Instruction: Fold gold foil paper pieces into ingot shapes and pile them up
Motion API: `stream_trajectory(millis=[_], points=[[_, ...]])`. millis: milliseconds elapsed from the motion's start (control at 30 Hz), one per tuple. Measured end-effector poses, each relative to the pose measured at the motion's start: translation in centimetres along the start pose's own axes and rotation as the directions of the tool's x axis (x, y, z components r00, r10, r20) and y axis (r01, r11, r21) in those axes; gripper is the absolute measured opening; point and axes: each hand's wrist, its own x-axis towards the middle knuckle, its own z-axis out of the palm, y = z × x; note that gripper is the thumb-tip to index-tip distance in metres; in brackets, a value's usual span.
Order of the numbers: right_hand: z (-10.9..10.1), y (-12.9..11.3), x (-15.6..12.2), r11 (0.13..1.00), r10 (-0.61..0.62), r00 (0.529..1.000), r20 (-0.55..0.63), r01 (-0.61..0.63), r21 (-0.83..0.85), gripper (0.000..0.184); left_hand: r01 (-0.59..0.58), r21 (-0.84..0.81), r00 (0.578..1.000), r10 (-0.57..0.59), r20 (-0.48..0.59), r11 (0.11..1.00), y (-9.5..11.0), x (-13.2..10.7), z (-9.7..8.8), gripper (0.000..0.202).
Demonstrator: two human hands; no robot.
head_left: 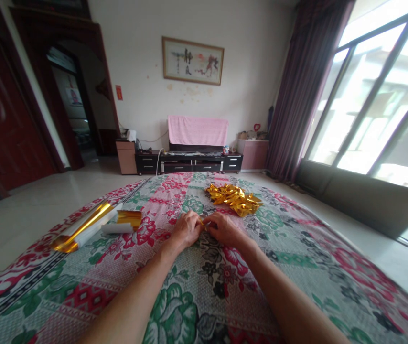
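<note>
My left hand [187, 228] and my right hand [225, 228] meet over the flowered cloth [197, 286], fingers pinched together on a small gold foil piece [202, 221] held between them. Only a sliver of the foil shows between the fingertips. A heap of folded gold foil pieces [234, 198] lies just beyond my right hand. To the left lie a stack of gold foil sheets [82, 231] and a smaller gold and white sheet [125, 221].
The cloth covers a wide surface on a tiled floor [28, 205]. A low dark TV cabinet [189, 161] with a pink cover stands at the far wall. A big window [379, 105] and curtain are at the right, a doorway [71, 105] at the left.
</note>
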Motion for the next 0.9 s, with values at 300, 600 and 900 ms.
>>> stream_trajectory(millis=[300, 600, 900], points=[[0.03, -0.09, 0.05, 1.000, 0.004, 1.000, 0.006, -0.004, -0.006, 0.027, 0.012, 0.022, 1.000, -0.012, 0.002, 1.000, 0.07, 0.03, 0.02, 0.010], [0.20, 0.18, 0.00, 1.000, 0.011, 1.000, -0.002, -0.011, 0.003, 0.030, 0.025, 0.047, 1.000, -0.025, -0.016, 0.999, 0.16, 0.08, 0.22, 0.010], [0.01, 0.23, -0.08, 1.000, 0.018, 1.000, 0.009, -0.018, 0.011, 0.031, 0.039, 0.073, 0.998, -0.036, -0.042, 0.997, 0.54, 0.14, 0.21, 0.010]])
